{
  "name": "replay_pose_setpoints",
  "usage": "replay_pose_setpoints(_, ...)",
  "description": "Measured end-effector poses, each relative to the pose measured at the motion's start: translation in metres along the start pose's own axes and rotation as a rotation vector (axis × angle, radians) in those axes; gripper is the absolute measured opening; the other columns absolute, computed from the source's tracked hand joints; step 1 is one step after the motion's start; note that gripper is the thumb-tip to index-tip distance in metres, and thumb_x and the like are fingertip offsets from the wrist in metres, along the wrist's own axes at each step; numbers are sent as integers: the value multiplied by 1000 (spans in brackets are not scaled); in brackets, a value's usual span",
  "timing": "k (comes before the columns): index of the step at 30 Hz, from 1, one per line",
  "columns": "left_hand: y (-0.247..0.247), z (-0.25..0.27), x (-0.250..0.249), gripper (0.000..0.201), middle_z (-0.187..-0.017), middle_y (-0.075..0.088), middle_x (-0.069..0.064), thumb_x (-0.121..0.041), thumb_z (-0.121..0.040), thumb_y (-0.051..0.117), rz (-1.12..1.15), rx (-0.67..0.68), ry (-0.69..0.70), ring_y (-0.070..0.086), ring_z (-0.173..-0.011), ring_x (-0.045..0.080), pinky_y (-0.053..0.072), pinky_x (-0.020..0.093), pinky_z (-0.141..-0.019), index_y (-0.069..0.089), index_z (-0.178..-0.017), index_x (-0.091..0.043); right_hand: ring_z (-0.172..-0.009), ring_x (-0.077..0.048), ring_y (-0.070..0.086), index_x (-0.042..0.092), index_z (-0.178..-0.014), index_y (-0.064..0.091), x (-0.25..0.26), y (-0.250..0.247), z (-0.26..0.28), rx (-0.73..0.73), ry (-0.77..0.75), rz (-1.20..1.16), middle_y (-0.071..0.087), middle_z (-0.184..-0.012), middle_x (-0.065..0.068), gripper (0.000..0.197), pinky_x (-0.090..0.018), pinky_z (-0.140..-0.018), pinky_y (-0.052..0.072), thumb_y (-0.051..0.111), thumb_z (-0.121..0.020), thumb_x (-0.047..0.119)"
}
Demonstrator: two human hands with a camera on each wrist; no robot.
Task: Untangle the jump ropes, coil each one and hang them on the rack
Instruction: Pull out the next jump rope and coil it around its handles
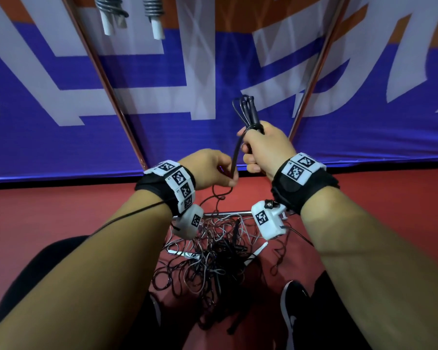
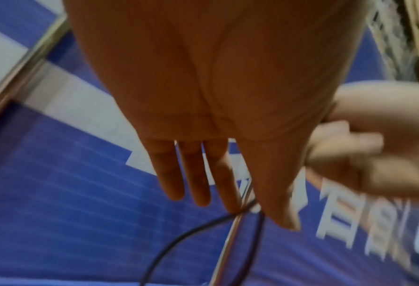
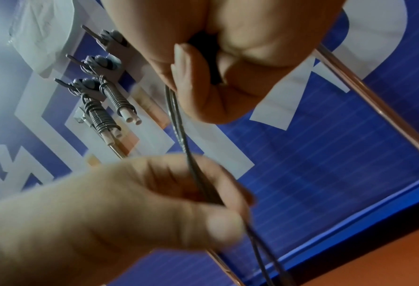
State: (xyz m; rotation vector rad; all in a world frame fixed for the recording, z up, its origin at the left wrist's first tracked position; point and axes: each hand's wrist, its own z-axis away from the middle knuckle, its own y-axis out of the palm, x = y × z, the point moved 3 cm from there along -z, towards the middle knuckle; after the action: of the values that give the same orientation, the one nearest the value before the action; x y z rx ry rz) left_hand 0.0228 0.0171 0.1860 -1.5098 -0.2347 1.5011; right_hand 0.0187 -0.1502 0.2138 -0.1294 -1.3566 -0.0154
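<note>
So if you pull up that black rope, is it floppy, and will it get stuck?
Probably floppy: the black rope droops between the right hand and left hand. It may snag, since it runs into the tangled pile.

Evenly lit indoors, moderately bright, soft shadows only. Sharp in head view, bowed lines toward the edges. Motion-blurred in both wrist views, palms dim in the upper frame.

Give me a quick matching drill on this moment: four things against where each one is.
1 black handles
2 cord
3 tangled ropes
4 coiled ropes with white handles

A hanging on the rack pegs
B piled on the red floor
C gripped in the right hand
D pinched by the left hand

Pairs: 1-C, 2-D, 3-B, 4-A
</note>
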Motion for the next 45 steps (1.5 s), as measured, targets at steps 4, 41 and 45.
replay_pose_setpoints(4,15,-2,8,7,-83,75,-17,-26,-87,85,-109,139,-36,66,-77,-1,52,23,-84,82,-93,-26,-47,-17,38,8,-110,65,8,-3,2,-20,-15,-127,53,-70,-4,22,-26,-42,30,50,-93,9)
replay_pose_setpoints(41,-24,2,-18,30,-102,80,-3,-52,-100,65,275,-100,38,73,-105,23,50,50,-109,75,-105,-24,-56,-23,48,17,-98,59,2,-4,-1,3,-137,248,56,-75,-10,11,-32,-46,42,52,-90,19)
replay_pose_setpoints(45,-27,11,-21,22,-98,79,6,-46,-102,65,338,-110,122,72,-104,32,52,51,-107,76,-100,-27,-59,-25,50,17,-99,59,0,-7,-4,-8,-132,320,59,-80,-11,11,-34,-48,45,52,-92,22)
